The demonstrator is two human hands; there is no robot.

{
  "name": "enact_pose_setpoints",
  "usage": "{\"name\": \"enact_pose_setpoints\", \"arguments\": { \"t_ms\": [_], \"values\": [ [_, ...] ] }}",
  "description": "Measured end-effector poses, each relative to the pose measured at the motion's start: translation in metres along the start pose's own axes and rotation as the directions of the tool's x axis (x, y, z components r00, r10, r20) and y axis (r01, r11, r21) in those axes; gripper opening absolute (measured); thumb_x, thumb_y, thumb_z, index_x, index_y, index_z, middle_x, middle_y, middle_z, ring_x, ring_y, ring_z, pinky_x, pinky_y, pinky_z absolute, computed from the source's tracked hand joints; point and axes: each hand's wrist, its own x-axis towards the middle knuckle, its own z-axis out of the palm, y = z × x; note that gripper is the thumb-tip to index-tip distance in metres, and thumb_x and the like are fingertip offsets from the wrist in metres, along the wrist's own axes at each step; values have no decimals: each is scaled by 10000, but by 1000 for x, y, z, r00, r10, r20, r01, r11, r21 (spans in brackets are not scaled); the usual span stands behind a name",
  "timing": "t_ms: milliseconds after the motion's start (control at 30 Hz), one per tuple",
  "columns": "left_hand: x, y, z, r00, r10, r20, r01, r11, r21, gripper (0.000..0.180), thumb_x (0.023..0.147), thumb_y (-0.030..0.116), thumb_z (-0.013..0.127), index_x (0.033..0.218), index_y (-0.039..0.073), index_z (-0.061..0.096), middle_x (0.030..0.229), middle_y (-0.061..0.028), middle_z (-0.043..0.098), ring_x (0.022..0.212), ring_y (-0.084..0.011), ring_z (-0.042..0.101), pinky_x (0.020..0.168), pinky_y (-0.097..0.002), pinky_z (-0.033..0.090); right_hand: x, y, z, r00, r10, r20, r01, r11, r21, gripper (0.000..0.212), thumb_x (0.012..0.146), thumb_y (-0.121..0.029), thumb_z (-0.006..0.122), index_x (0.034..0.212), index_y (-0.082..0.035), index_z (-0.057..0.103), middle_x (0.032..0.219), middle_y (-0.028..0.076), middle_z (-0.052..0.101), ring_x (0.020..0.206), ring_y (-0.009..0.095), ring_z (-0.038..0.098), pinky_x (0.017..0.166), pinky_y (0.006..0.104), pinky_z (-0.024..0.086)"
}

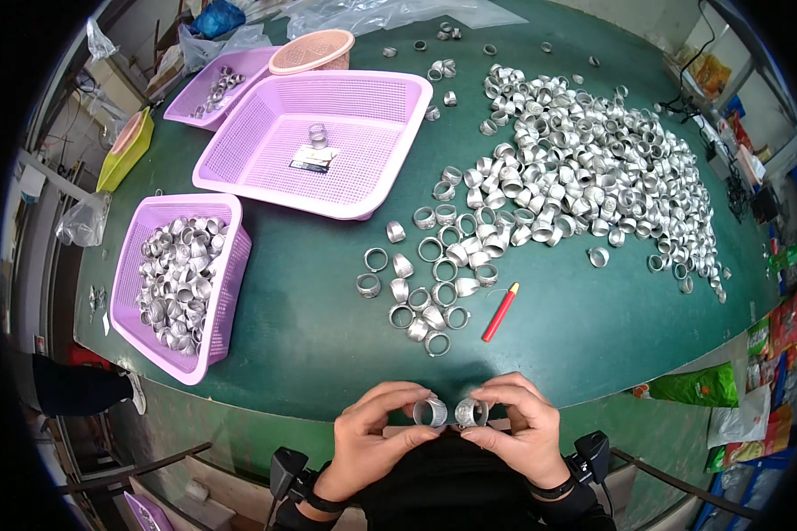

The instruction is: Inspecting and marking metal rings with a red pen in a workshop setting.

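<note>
Close to my body, at the near edge of the table, my left hand [376, 434] pinches a silver metal ring [430, 412] between thumb and fingers. Just to its right, my right hand [522, 425] grips a second metal ring [469, 411] in the same way. The two rings are held side by side with a small gap between them. Beyond my hands lie several loose rings [437, 343] on the green table [328, 327]. They run back into a large heap of rings [593, 168] at the right.
A purple basket [224, 301] full of rings stands at the left. Behind it a larger purple basket [266, 173] holds a clear piece and a label. A third purple basket [186, 102] and a pink basket [328, 51] stand farther back. A red pen-like tool [499, 316] lies near the rings.
</note>
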Motion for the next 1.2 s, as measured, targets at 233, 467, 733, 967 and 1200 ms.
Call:
{"name": "enact_pose_setpoints", "arguments": {
  "t_ms": [233,467,733,967,1200],
  "values": [
    [3,-6,-4,915,-326,238,403,693,-598,346,851,178,428,1125,-30,400,1037,-217,500,911,-235,543,785,-314,461,-2,6,0,999,23,-41,-17,991,135,380,638,-3,673,985,9,520,942,125,536,764,144,530,677,238,440],
    [4,-6,-4,886,-333,323,464,612,-641,359,869,204,381,1120,-51,395,1024,-213,502,918,-244,541,793,-291,457,-2,6,-2,1000,25,-5,-25,995,95,366,647,-3,666,981,10,518,928,113,535,776,140,521,692,241,432],
    [-1,-8,-2,897,-328,295,441,637,-632,342,858,175,411,1122,-43,397,1009,-211,511,920,-261,538,805,-335,451,-3,4,-1,997,73,30,-78,971,226,329,715,-8,608,1019,26,488,950,106,535,827,145,518,741,245,416],
    [-2,3,4,928,-317,196,371,727,-578,365,803,151,510,1097,-46,420,1000,-242,513,892,-300,550,779,-367,462,-2,8,-1,941,283,184,-328,630,704,320,846,-96,441,1135,32,389,1072,134,492,973,171,481,859,275,354],
    [-5,3,9,989,-141,34,145,947,-286,403,724,-37,569,1102,-37,428,1017,-169,516,907,-243,538,759,-310,459,-5,2,3,956,261,131,-289,789,542,257,777,-12,527,1021,29,455,1039,114,485,860,139,499,753,244,402]
  ]
}}
